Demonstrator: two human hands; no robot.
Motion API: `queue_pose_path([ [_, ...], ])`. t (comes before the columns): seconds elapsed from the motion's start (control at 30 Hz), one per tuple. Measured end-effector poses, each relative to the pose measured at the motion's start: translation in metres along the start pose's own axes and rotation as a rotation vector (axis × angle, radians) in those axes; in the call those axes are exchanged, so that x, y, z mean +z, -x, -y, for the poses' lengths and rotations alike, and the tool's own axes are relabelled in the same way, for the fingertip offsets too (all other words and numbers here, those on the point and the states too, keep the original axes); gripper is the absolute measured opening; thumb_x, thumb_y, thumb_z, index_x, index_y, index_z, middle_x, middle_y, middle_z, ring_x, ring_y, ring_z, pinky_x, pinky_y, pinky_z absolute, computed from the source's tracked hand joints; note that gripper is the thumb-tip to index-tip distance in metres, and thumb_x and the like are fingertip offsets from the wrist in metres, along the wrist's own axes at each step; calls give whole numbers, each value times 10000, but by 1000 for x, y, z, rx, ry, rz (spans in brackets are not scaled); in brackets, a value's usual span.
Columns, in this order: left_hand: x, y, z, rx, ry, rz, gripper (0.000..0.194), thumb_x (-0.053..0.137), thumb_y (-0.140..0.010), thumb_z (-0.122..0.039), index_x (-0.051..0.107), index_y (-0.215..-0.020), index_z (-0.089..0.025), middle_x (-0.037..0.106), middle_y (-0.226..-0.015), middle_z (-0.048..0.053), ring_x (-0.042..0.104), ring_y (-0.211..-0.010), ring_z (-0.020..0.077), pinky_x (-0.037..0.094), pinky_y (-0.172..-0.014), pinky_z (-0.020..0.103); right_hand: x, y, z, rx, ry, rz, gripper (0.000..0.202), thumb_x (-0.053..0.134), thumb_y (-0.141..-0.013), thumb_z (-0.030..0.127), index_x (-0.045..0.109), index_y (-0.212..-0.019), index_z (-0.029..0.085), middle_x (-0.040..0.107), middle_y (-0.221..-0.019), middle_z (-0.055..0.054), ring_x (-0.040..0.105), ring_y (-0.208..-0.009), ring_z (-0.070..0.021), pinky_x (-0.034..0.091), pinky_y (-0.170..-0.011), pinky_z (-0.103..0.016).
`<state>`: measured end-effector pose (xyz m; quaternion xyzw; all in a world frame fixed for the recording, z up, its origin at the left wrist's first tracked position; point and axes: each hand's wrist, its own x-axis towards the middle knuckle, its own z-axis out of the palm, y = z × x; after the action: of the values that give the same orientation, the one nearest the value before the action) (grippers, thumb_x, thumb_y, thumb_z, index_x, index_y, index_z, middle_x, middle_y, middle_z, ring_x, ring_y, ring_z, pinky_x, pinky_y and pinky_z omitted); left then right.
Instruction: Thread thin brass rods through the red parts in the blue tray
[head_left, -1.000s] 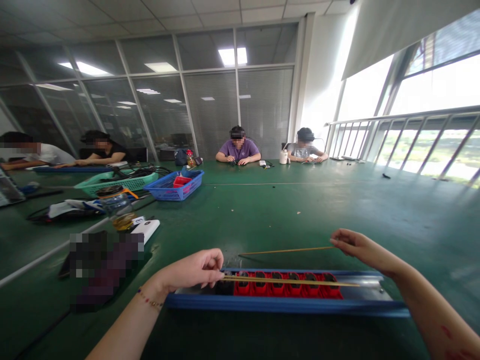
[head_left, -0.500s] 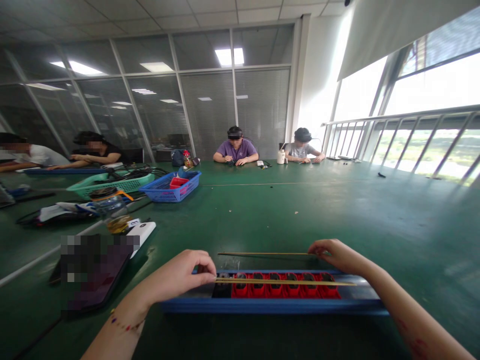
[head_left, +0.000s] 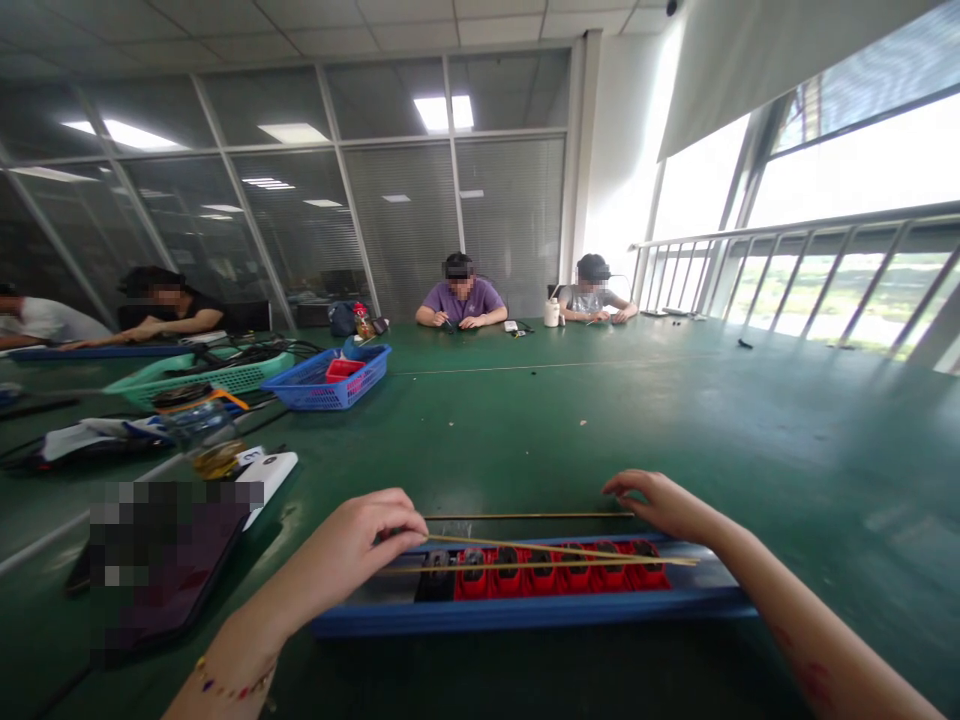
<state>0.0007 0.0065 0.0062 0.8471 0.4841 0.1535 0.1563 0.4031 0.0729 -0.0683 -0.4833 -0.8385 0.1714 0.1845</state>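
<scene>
My left hand (head_left: 379, 525) is closed in a pinch on the left end of a thin wooden stick (head_left: 517, 546). That stick slants down to the right. A second wooden stick (head_left: 487, 567) lies lengthwise over the long blue tray (head_left: 525, 615), and the two sticks meet near their right ends. Inside the tray sits a row of several red holders (head_left: 574, 580) with dark round parts in them. Beyond the tray, a third wooden stick (head_left: 532, 516) rests on the table. My right hand (head_left: 664, 505) hovers by its right end, fingers apart and loosely bent.
On the green table (head_left: 480, 440), a blue basket (head_left: 330, 390) and a green basket (head_left: 202, 375) stand at the left. Nearer are a jar (head_left: 202, 430), a white device (head_left: 271, 485) and a dark flat device (head_left: 180, 580). Several people sit along the far side.
My left hand has lifted the end of one stick, so the two sticks over the tray have spread apart at the left. My right hand stays near the far stick's end. The view has shifted slightly.
</scene>
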Motion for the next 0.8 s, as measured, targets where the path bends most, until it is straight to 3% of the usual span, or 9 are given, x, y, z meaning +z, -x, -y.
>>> queue_pose_path([
  [0.3, -2, -3, 15, -34, -24, -196, 259, 453, -815, -405, 647, -825, -234, 584, -867, 12, 528, -744, 149, 390, -656, 209, -5, 1, -6, 58, -165, -95, 310, 442, -813, 323, 573, -1062, 193, 637, -1018, -73, 574, -954, -222, 451, -839, -335],
  [0.47, 14, -19, 29, -68, -18, -119, 253, 451, -812, -378, 655, -803, -228, 591, -855, 5, 534, -713, 141, 385, -671, 225, -13, 1, -19, 175, -275, -305, 338, 419, -826, 400, 527, -1070, 192, 645, -926, -72, 606, -843, -204, 466, -790, -333],
  [0.57, 27, -29, 36, -82, -14, -52, 263, 459, -799, -382, 662, -778, -216, 593, -831, 10, 537, -705, 143, 380, -660, 227, -26, 5, -12, 192, -313, -368, 375, 404, -826, 459, 535, -1038, 180, 635, -836, -58, 602, -732, -181, 470, -727, -313],
  [0.63, 34, -34, 41, -91, -17, -21, 266, 466, -788, -387, 662, -768, -208, 592, -812, 12, 537, -707, 147, 376, -653, 228, -35, 10, 0, 150, -325, -330, 397, 414, -818, 492, 553, -1008, 172, 625, -818, -51, 580, -729, -172, 460, -718, -296],
  [0.8, 47, -45, 52, -142, -25, 19, 236, 499, -751, -383, 639, -784, -196, 592, -775, 17, 533, -695, 155, 363, -612, 226, -54, 27, 36, 52, -274, -35, 411, 473, -776, 533, 604, -919, 170, 615, -814, -37, 528, -716, -163, 431, -644, -261],
])
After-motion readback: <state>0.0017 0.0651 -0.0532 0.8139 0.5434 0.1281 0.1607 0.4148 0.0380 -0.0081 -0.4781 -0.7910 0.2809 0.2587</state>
